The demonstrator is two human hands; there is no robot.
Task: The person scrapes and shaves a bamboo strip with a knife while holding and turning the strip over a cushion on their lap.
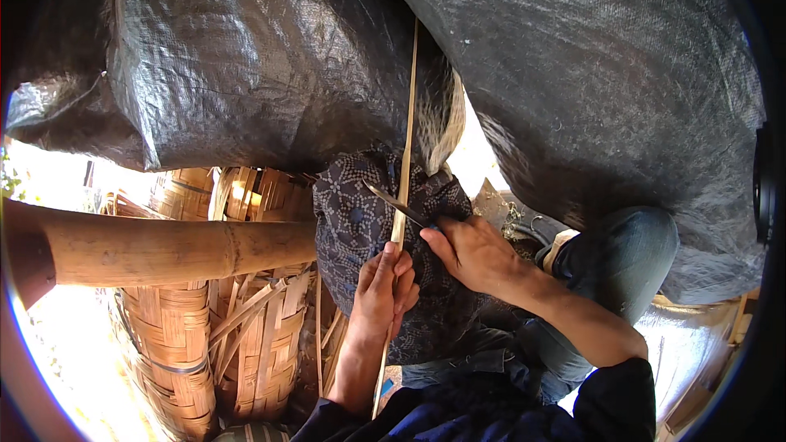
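My left hand (381, 290) is closed around a long, thin bamboo strip (408, 131), just below the blade. The strip runs up from near my body and narrows toward the dark tarp at the top. In my right hand (476, 255) is a knife (395, 202), its slim blade pointing up and left across the strip. The handle is mostly hidden by my fingers. Behind both hands, a dark cloth with a pale pattern (350, 200) drapes over my lap.
A thick bamboo pole (172, 250) reaches in from the left to the cloth. Woven bamboo baskets (168, 336) stand below and behind it, with loose strips. Dark tarp sheets (246, 57) hang across the top. My knee in blue jeans (630, 254) is bent at the right.
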